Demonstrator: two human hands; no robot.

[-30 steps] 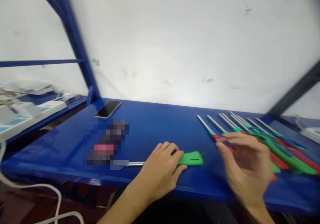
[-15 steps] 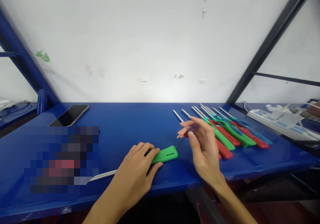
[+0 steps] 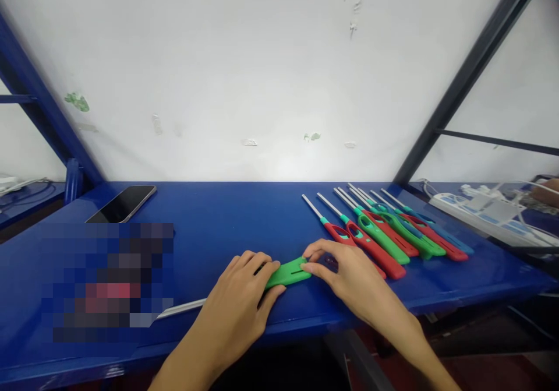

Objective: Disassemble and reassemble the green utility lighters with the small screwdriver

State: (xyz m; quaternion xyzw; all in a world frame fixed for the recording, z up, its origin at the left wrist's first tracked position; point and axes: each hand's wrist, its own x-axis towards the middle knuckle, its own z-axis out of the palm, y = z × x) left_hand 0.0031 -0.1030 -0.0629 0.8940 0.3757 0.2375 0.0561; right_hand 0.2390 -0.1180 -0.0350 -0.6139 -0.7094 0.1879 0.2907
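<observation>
A green long-necked lighter point(image 3: 288, 273) lies on the blue table, its pale metal tube point(image 3: 181, 307) pointing left. My left hand point(image 3: 247, 283) is wrapped over the lighter's middle and hides most of it. At the handle's slotted end, the thumb and index finger of my right hand point(image 3: 345, 268) are closed against the tip. A small screwdriver with a dark red, see-through handle point(image 3: 331, 260) shows inside the curl of my right hand. Its shaft is hidden. Just beyond this hand lies a row of red, green and blue lighters point(image 3: 384, 236).
A phone point(image 3: 124, 203) lies at the back left, near a pixelated patch point(image 3: 107, 286) that cannot be made out. White power strips with plugs point(image 3: 493, 210) are at the right. A white wall point(image 3: 262, 76) stands behind, between slanted frame posts.
My right hand has come down and left onto the green lighter's end. The screwdriver has moved from above that end into the curl of the hand. My left hand stays put.
</observation>
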